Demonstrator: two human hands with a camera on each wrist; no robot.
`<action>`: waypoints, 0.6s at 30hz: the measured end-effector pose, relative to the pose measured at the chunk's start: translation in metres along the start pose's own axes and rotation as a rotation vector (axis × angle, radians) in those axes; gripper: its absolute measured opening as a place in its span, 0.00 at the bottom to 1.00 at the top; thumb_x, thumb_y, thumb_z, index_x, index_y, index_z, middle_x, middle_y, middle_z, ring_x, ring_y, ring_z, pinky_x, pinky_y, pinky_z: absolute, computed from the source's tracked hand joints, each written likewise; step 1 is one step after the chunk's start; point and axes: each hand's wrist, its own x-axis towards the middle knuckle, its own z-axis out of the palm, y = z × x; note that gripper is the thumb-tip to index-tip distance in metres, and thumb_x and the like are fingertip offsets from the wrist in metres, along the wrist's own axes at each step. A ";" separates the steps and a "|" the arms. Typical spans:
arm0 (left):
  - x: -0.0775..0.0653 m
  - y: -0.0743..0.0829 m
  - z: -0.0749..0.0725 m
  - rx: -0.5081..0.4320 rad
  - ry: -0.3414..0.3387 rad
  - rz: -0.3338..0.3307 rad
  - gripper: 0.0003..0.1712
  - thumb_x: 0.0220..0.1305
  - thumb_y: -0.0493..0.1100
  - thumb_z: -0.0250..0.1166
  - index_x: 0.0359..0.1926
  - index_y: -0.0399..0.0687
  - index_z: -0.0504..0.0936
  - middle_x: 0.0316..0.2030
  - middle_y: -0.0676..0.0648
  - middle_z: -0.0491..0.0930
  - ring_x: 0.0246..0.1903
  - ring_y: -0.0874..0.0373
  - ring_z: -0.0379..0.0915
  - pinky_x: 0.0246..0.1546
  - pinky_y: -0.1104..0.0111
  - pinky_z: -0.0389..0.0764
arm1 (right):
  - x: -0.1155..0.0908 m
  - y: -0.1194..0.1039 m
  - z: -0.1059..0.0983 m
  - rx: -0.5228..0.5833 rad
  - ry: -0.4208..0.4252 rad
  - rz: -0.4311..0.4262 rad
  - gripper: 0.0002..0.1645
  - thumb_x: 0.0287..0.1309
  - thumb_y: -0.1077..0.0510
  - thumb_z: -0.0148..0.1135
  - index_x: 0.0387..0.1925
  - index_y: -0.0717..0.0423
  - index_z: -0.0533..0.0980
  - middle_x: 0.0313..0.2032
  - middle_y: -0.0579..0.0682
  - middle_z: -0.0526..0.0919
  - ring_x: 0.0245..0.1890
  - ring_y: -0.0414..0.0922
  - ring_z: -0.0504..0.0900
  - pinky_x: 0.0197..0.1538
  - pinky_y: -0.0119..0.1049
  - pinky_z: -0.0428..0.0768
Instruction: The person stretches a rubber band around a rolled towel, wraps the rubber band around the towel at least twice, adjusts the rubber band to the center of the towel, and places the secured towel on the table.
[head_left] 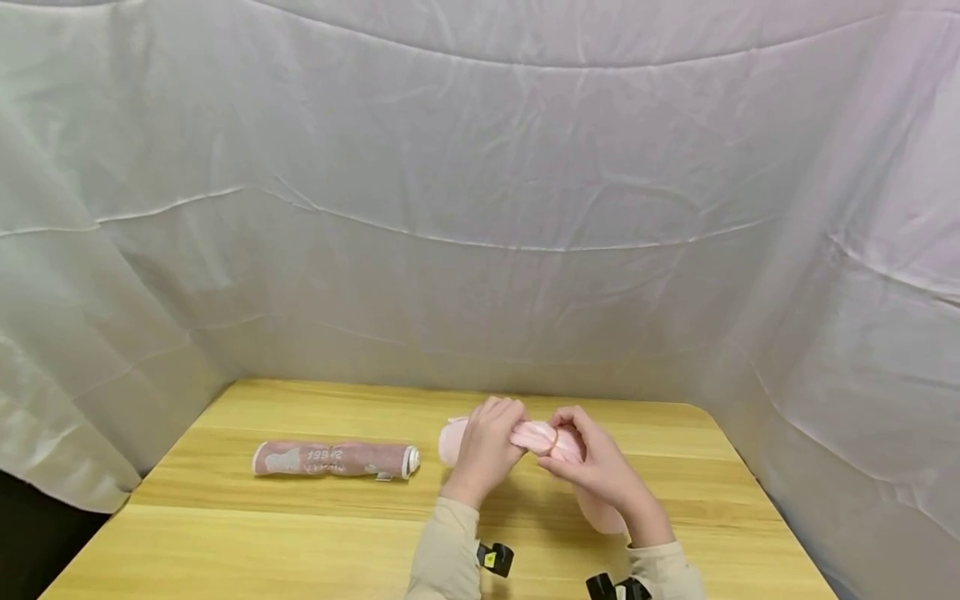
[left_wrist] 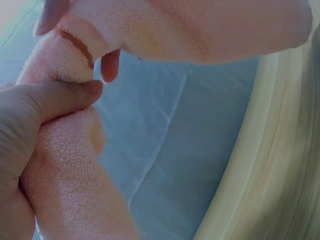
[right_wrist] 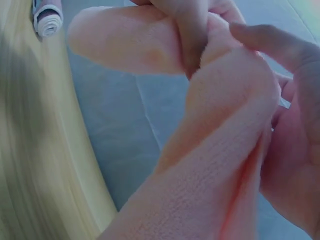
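A pale pink plush towel [head_left: 534,436] is bunched into a long bent shape and held above the table. A thin brownish band [head_left: 554,442] circles its narrow middle; the left wrist view shows this band [left_wrist: 77,46] close up. My left hand [head_left: 487,448] grips the towel just left of the band, its thumb pressed across the fabric [left_wrist: 70,165]. On the other side, my right hand [head_left: 606,468] holds the towel between thumb and fingers close to the band. One loose end of the towel [right_wrist: 200,185] hangs down beside my right hand.
To the left on the wooden table [head_left: 300,542] lies a rolled dusty-pink towel [head_left: 337,459] with white lettering and a small tag. Pale cloth curtains [head_left: 480,183] enclose the table behind and on both sides. Black wrist mounts [head_left: 496,559] sit on both sleeves.
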 end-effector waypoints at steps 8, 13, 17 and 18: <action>0.000 0.000 0.002 0.043 -0.002 -0.032 0.16 0.45 0.40 0.74 0.29 0.55 0.74 0.29 0.58 0.79 0.33 0.61 0.71 0.41 0.65 0.77 | 0.000 0.000 0.004 -0.134 0.039 0.015 0.22 0.46 0.63 0.71 0.42 0.50 0.70 0.34 0.47 0.76 0.27 0.33 0.71 0.27 0.27 0.74; 0.000 0.001 0.002 0.045 -0.019 -0.045 0.16 0.45 0.40 0.74 0.29 0.56 0.74 0.29 0.58 0.79 0.33 0.62 0.71 0.41 0.65 0.77 | 0.000 -0.001 0.003 -0.165 0.036 0.040 0.24 0.38 0.66 0.65 0.40 0.48 0.69 0.29 0.44 0.72 0.23 0.33 0.68 0.23 0.27 0.71; 0.000 0.000 0.000 0.051 -0.014 -0.060 0.16 0.43 0.39 0.74 0.30 0.55 0.74 0.28 0.58 0.79 0.31 0.62 0.71 0.37 0.66 0.76 | 0.001 0.000 0.001 -0.139 0.018 0.031 0.25 0.44 0.64 0.69 0.45 0.49 0.70 0.34 0.47 0.77 0.28 0.34 0.72 0.28 0.28 0.74; 0.001 0.000 -0.001 0.054 -0.010 -0.065 0.16 0.43 0.39 0.74 0.30 0.55 0.74 0.28 0.57 0.79 0.30 0.61 0.71 0.36 0.66 0.76 | 0.001 0.001 0.000 -0.128 0.010 0.025 0.27 0.46 0.62 0.70 0.48 0.50 0.70 0.37 0.48 0.78 0.31 0.34 0.73 0.31 0.28 0.75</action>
